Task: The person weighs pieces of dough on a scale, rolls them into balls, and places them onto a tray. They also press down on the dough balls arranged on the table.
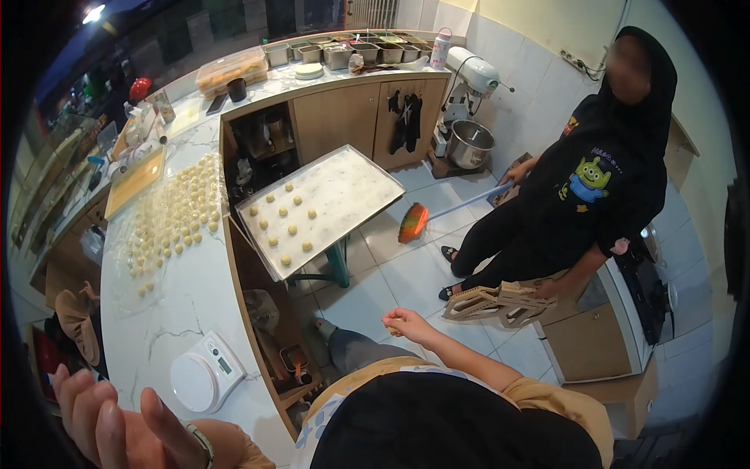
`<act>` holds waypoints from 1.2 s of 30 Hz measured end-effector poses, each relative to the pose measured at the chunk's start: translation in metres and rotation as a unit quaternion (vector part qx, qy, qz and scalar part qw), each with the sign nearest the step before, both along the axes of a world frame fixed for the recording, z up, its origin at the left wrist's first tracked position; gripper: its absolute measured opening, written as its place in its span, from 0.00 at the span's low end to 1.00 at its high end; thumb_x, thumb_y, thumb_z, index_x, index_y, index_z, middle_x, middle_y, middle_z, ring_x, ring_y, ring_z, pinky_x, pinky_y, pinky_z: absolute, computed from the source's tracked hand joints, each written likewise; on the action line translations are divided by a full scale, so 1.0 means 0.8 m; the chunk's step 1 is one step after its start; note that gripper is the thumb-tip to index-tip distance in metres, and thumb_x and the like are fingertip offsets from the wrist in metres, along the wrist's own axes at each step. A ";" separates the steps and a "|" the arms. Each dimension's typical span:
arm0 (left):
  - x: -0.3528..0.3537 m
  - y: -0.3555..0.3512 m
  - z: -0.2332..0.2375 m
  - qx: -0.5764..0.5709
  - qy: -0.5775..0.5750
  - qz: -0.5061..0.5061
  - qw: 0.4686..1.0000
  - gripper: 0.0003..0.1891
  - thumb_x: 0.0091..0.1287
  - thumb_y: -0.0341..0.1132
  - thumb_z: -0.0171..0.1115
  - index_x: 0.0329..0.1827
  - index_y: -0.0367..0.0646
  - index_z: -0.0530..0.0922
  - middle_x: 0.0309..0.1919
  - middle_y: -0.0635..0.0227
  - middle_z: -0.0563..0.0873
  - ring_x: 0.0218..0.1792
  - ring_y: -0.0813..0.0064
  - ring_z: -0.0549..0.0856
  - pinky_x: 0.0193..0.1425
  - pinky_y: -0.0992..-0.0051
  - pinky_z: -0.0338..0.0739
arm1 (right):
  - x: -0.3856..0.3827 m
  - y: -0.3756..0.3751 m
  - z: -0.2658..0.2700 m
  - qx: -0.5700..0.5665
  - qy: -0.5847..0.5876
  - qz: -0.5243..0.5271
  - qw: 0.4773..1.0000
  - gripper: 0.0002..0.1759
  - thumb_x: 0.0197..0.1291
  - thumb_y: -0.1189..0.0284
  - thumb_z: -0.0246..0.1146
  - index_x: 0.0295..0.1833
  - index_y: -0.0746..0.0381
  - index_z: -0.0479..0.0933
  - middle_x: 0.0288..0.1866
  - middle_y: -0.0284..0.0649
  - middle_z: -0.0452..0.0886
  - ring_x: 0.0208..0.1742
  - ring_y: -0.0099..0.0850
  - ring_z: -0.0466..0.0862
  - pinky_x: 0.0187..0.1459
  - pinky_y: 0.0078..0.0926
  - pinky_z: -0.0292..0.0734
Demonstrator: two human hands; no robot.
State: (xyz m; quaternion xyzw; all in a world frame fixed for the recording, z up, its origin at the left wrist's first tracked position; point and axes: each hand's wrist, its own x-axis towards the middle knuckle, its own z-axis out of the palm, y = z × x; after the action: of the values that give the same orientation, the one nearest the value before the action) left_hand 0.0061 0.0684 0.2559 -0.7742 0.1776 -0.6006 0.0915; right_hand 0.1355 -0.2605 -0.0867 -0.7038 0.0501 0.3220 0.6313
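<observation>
Your left hand (101, 422) is open, palm up, fingers spread, holding nothing, at the near edge of the bench (180, 305). Your right hand (408, 323) is raised above the floor, fingertips pinched on a small yellow piece (390, 321). The scale (205, 374) sits just beyond the left hand, with dough balls (173, 219) farther on. The tray (351, 184) stands beyond the right hand. A person (594, 195) holding a broom (414, 223) stands past it.

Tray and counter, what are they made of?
The tray looks like thin metal: dull grey with a raised rim, and it seems dusted white. The counter looks like polished stone, maybe marble: white with grey veins and a slight shine.
</observation>
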 end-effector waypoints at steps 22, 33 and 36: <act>0.027 -0.061 -0.257 -0.191 0.592 -0.116 0.774 0.14 0.54 0.34 0.68 0.42 0.41 0.80 0.40 0.63 0.81 0.45 0.61 0.78 0.53 0.64 0.68 | -0.005 0.003 -0.017 -0.011 0.021 -0.001 1.000 0.13 0.63 0.61 0.61 0.45 0.59 0.76 0.35 0.29 0.78 0.35 0.18 0.75 0.39 0.18 0.72; -0.023 -0.055 -0.372 -0.281 0.664 0.004 0.693 0.14 0.59 0.40 0.63 0.45 0.44 0.79 0.40 0.63 0.82 0.45 0.61 0.79 0.51 0.63 0.67 | 0.016 -0.060 -0.149 -0.168 0.070 -0.053 0.982 0.12 0.59 0.64 0.62 0.41 0.62 0.76 0.28 0.33 0.78 0.26 0.22 0.77 0.26 0.21 0.73; -0.024 -0.054 -0.356 -0.310 0.664 0.013 0.681 0.14 0.59 0.38 0.63 0.45 0.43 0.79 0.41 0.62 0.81 0.46 0.61 0.78 0.53 0.62 0.66 | 0.008 -0.085 -0.153 -0.261 0.034 -0.039 0.964 0.13 0.56 0.64 0.62 0.40 0.63 0.76 0.27 0.36 0.79 0.25 0.24 0.79 0.26 0.22 0.74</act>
State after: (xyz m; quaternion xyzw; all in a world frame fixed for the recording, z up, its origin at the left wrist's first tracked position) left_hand -0.0133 0.0255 -0.0290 -0.9563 -0.0149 0.0511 -0.2876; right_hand 0.1421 -0.3288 -0.2094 -0.8301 0.1815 0.2971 0.4356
